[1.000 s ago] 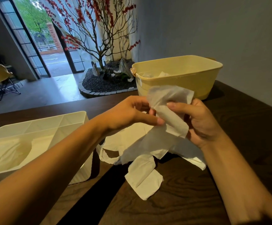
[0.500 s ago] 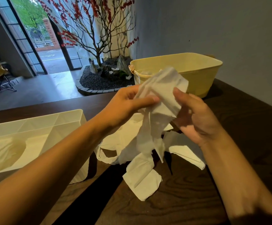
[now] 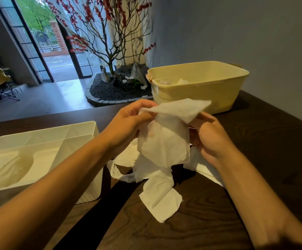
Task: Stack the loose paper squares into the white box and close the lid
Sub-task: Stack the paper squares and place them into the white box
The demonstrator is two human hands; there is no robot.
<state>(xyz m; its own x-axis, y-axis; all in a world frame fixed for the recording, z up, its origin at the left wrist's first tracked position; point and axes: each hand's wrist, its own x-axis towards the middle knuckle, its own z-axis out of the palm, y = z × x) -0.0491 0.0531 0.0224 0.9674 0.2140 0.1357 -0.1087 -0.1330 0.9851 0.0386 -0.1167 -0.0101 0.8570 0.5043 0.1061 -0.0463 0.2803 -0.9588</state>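
**Soft paper held up over the table**

Both hands pinch 1 paper sheet (image 3: 164, 139) above the dark table (image 3: 255, 159): the left hand (image 3: 128, 123) grips its upper left edge, the right hand (image 3: 208, 134) its right side. More sheets (image 3: 161, 199) lie below. The white box (image 3: 85, 130) stands open to the left. The paper looks light, limp and easily torn; taking it by 2 corners should keep it flat.

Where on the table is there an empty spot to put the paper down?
Bare dark table lies right of the right hand, below the yellow tub, and along the near edge between the forearms. It is crowded in the middle with loose paper squares, and the white box fills the left.
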